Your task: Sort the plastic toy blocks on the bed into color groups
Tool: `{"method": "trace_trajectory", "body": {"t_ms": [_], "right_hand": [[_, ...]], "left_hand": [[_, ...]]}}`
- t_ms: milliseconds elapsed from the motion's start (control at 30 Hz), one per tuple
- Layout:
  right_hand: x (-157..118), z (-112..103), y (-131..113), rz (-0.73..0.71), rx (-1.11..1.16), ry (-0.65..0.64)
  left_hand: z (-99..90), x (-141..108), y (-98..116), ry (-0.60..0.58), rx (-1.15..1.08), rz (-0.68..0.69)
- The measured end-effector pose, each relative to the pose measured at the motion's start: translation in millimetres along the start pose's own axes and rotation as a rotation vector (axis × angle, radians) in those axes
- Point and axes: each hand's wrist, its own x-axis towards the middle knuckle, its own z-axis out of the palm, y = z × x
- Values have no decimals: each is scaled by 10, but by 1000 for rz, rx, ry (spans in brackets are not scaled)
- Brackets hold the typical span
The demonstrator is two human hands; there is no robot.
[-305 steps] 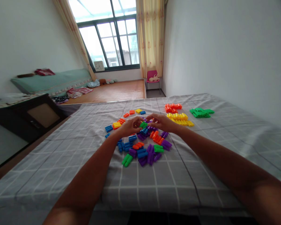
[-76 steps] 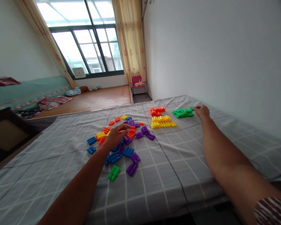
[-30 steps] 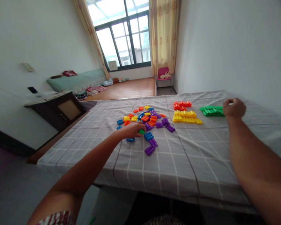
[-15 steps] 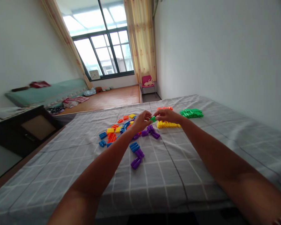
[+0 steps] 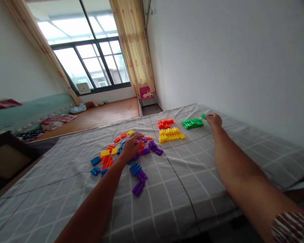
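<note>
A person's right hand [image 5: 214,120] pinches a green piece [image 5: 203,116], blurred and partly hidden by fingertips, just right of the green stack [image 5: 192,124] on the cloth-covered table [image 5: 167,195]. At left, the left hand [image 5: 131,145], fingers bent, masks part of a multicolored heap [image 5: 106,162]; whether it grips anything cannot be told. A dark cabinet [image 5: 10,155] runs out of view.

A small bright green piece [image 5: 203,116] sits pinched at its right end, just beside the far right edge of the green stack [image 5: 192,123], whose ridged pieces lie closely packed. Left of that stack lies the yellow group [image 5: 169,137], in rows, with the orange-red group [image 5: 164,124] just beyond it. Farther left spreads the loose mixed pile [image 5: 115,150] of blue, orange, yellow and purple pieces, partly hidden.
</note>
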Motion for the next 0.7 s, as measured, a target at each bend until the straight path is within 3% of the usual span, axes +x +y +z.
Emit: {"method": "trace_trajectory", "body": {"t_ms": [133,267,333,400,533,633,700], "right_hand": [[-35,-36,160,78,-219,-77],[-181,-56,75,92,-317,-129],[-238,-81,51,86,-355,-154],[-276,-99,51,67,-360,-161],[-278,-65,98,88,-301,-69],[-244,-3,149,90,-263,-31],[-224,32,183,84,-254,-4]], "left_hand": [[-80,-76,-173,2,9,-24],[-203,-108,-104,-71,-10,22],[-247,-129,46,-252,-55,99],[-254,-168,240,-512,-126,193],[-152,-278,540,-936,-151,354],[-85,-355,567,-1051,-9,410],[-110,-384,506,-1006,115,389]]}}
